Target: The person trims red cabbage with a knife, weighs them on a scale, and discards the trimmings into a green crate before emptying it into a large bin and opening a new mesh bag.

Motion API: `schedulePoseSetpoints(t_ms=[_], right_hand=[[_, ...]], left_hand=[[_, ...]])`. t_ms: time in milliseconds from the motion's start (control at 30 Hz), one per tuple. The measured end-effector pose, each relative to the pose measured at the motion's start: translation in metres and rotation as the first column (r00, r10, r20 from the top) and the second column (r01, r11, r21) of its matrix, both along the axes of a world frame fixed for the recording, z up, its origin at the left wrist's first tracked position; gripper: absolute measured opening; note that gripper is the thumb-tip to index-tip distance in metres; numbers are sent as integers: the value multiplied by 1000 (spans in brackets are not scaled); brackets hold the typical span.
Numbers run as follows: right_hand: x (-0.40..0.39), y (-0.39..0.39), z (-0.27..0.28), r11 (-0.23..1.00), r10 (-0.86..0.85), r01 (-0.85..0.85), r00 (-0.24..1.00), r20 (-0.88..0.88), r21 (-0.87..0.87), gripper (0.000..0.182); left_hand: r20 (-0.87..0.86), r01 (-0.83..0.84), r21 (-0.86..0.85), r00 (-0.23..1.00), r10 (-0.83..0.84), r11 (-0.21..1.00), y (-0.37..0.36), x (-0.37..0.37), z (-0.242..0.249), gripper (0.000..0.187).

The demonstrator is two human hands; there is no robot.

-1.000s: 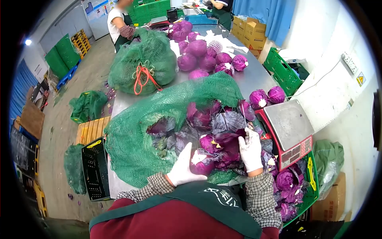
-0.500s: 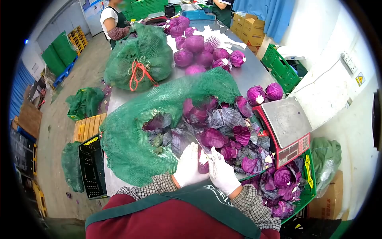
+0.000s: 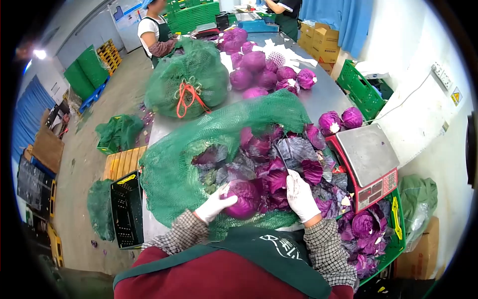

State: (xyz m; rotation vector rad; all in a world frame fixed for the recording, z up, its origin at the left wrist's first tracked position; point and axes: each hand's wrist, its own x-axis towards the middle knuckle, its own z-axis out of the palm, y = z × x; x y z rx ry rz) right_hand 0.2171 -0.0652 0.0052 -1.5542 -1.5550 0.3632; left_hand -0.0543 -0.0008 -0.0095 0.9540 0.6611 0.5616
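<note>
My left hand [image 3: 214,205], in a white glove, is closed around the left side of a round red cabbage [image 3: 243,199]; its thumb lies across the front and the other fingers are partly hidden. My right hand [image 3: 300,197], also gloved in white, is closed on a knife [image 3: 283,160] whose thin blade points up and away; the handle is hidden in the fist. In front of both hands, loose purple leaves [image 3: 293,150] are heaped on and beside a green mesh sack [image 3: 169,164] spread over the metal table.
A red scale [image 3: 366,158] stands to the right, above a green crate [image 3: 396,239] of cabbage leaves. Whole cabbages [image 3: 253,62] and a full, tied mesh sack [image 3: 186,79] sit farther back. A black crate [image 3: 125,209] is at the left. Two people stand at the far end.
My hands have moved apart. The left now holds a whole cabbage to the left; the right has shifted right with the knife, its blade now pointing away. The whole view has shifted slightly.
</note>
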Motion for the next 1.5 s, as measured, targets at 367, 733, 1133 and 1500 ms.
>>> schedulePoseSetpoints(t_ms=[367, 733, 1133, 1500], right_hand=[[15, 5, 42, 978, -103, 102, 995, -2, 182, 51], [-31, -33, -25, 995, 103, -103, 995, 5, -12, 40], [-45, -39, -1, 987, 102, -83, 986, 132, -139, 53], [-35, -4, 3, 938, 101, -8, 963, 251, -347, 41]], left_hand=[[103, -189, 461, 982, 159, 867, 0, 5, 11, 43], [-436, 315, 898, 730, 526, 307, -12, 51, 9, 102], [-726, 581, 684, 489, 484, 441, -23, 82, 33, 112], [-728, 611, 671, 437, 528, 420, -19, 101, 36, 99]])
